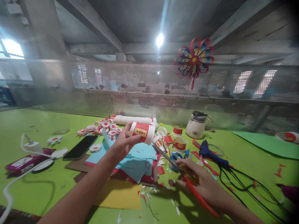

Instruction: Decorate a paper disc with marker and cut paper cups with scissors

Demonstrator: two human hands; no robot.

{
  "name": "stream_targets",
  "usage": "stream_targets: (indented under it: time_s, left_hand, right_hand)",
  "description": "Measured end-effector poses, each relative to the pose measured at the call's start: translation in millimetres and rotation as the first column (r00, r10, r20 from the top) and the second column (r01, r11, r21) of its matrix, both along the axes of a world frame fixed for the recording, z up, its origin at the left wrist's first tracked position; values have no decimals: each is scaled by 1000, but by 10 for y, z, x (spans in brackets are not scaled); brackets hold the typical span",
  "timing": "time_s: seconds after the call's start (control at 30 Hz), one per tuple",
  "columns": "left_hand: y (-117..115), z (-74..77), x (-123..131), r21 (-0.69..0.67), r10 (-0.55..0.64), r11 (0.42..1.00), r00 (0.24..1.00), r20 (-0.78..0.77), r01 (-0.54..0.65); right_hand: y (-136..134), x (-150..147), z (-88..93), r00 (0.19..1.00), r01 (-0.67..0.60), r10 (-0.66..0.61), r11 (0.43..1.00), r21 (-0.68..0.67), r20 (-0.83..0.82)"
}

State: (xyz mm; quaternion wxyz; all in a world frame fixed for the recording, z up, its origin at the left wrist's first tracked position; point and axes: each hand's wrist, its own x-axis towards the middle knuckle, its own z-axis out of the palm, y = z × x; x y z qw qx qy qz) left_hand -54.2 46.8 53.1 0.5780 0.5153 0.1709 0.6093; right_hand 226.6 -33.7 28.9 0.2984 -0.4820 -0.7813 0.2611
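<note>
My left hand [127, 138] grips a white and red paper cup [143, 132] with a gold label, tilted on its side above a stack of light blue paper [137, 155]. In my right hand [198, 177] is a pair of scissors [179, 169] with red-orange handles. Their blades point up and left, toward the cup, ending just below it at a cut cup piece [158, 143]. Two red and white cup pieces [179, 144] stand on the table behind my right hand, beside a roll of blue tape [174, 160].
A blue glue gun [213, 155] with black cords lies at right, near a white kettle [196, 126]. On the left are a black phone [80, 147], a purple device [25, 163] and white cable. Round paper pieces [105, 124] lie heaped behind. Perforated metal mesh [140, 81] borders the table.
</note>
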Motion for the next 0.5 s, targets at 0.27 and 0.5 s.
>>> stream_targets:
  time_s: [0.27,0.5]
  left_hand:
    - [-43,-18,49,28,-18,999,996,-86,21]
    - [-31,-6,34,162,-15,986,987,-163,42]
  right_hand:
    - [-69,42,11,866,-242,68,925,-294,-496]
    - [-171,10,111,953,-139,80,972,-187,-292]
